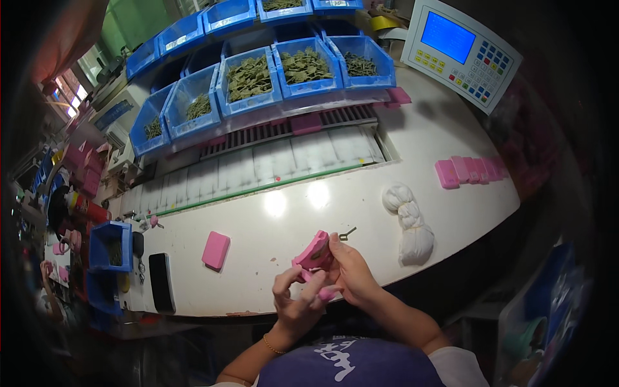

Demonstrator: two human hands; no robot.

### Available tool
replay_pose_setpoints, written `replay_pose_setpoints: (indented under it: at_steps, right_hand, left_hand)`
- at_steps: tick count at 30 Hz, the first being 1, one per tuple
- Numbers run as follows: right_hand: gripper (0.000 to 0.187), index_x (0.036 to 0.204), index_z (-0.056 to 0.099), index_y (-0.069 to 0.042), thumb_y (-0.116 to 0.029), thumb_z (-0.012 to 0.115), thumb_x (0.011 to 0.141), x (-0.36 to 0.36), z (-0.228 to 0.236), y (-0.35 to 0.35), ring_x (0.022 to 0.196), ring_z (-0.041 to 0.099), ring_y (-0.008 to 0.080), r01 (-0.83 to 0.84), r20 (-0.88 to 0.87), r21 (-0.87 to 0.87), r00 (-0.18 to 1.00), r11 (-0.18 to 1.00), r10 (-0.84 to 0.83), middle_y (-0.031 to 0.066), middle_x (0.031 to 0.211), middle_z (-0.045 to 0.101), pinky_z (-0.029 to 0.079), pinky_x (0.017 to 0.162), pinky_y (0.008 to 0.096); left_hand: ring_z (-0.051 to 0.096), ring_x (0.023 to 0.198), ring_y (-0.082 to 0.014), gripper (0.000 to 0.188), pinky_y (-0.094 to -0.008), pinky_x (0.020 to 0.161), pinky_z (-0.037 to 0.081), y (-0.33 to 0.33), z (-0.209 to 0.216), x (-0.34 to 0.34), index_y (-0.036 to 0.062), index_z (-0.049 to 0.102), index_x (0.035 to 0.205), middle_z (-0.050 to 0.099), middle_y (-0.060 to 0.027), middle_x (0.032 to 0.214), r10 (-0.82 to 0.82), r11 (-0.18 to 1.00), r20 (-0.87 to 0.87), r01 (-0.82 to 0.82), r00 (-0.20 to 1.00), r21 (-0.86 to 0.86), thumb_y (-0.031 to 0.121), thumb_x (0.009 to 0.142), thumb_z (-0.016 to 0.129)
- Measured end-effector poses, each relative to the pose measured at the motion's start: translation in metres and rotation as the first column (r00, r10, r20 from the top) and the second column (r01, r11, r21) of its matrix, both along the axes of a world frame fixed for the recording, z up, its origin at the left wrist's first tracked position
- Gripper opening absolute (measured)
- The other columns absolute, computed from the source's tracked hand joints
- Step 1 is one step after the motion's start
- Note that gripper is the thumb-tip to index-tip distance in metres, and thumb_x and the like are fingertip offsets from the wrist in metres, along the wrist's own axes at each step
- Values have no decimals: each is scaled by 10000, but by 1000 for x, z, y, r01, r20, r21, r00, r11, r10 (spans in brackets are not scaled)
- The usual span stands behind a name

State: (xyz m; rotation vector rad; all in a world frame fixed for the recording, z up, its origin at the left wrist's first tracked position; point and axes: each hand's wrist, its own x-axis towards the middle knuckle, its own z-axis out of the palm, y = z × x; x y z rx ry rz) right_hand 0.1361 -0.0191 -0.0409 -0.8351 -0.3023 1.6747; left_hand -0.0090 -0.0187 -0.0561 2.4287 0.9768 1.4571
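Note:
Close to the table's front edge, my right hand (353,274) grips a pink block (314,250), its thumb along the block's right side. The block is tilted and its upper edge is uneven; a darker patch shows on its face. My left hand (296,298), with a gold bracelet at the wrist, has its fingers bent in against the block's lower end. Pink coverings sit on some fingertips. Whether the left fingers also pinch something small is hidden. Just beyond the right thumb lies a small bent greenish piece (348,233).
Left on the white table (271,226) lie another pink block (216,251) and a black phone (161,282). A tied white cloth bundle (411,222) and a row of pink blocks (467,170) are at right. Blue bins (250,98) of greenish pieces and a keypad display (461,53) stand behind.

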Motion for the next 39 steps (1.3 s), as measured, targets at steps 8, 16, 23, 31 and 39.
replay_pose_setpoints:
  at_steps: [8, 16, 23, 31, 39]
  right_hand:
    - [299, 1016, 615, -21, -291, 486, 1015, 12, 24, 2, 1204, 398, 286, -482, 901, 376, 387, 791, -193, 129, 1182, 544, 291, 1058, 414]
    - [588, 1336, 487, -108, -457, 649, 892, -21, 7, -19, 1268, 382, 350, -295, 743, 637, -11, 712, -669, 186, 1391, 416, 257, 1084, 530]
    - [430, 1245, 620, -178, -268, 694, 831, -10, 17, -22, 1219, 453, 282, -380, 662, 632, -190, 676, -725, 71, 1315, 539, 272, 1080, 533]
    - [290, 1031, 693, -140, -136, 721, 742, 13, 8, -38, 1083, 527, 263, -402, 658, 677, -43, 616, -751, -4, 1108, 647, 309, 1053, 504]
    - [520, 1313, 565, -43, -87, 651, 802, 102, -5, -15, 1108, 525, 374, 41, 652, 245, -747, 969, -133, 165, 1365, 523, 406, 978, 486]
  left_hand:
    - [535, 1202, -197, 811, -358, 992, 455, 13, -1, -23, -54, 463, 1332, 572, -116, 1251, -173, 233, 578, 603, 798, -763, 646, 923, 479]
    - [633, 872, -206, 778, -313, 741, 540, 14, 17, -1, -53, 602, 1108, 657, -156, 1017, 361, 115, 901, 948, 239, -297, 666, 967, 340]
    - [627, 636, -167, 564, -283, 528, 506, 12, 19, -3, -80, 664, 958, 671, -138, 780, 244, 397, 666, 554, 705, -732, 431, 1027, 437]
    - [585, 567, -138, 560, -264, 500, 499, 30, 22, 1, -56, 656, 1012, 634, -125, 745, 281, 421, 588, 454, 758, -786, 458, 1023, 432]
    - [586, 539, -161, 623, -291, 511, 534, 37, 21, -6, -46, 592, 1078, 609, -135, 745, 417, 114, 607, 624, 676, -773, 525, 1030, 348]
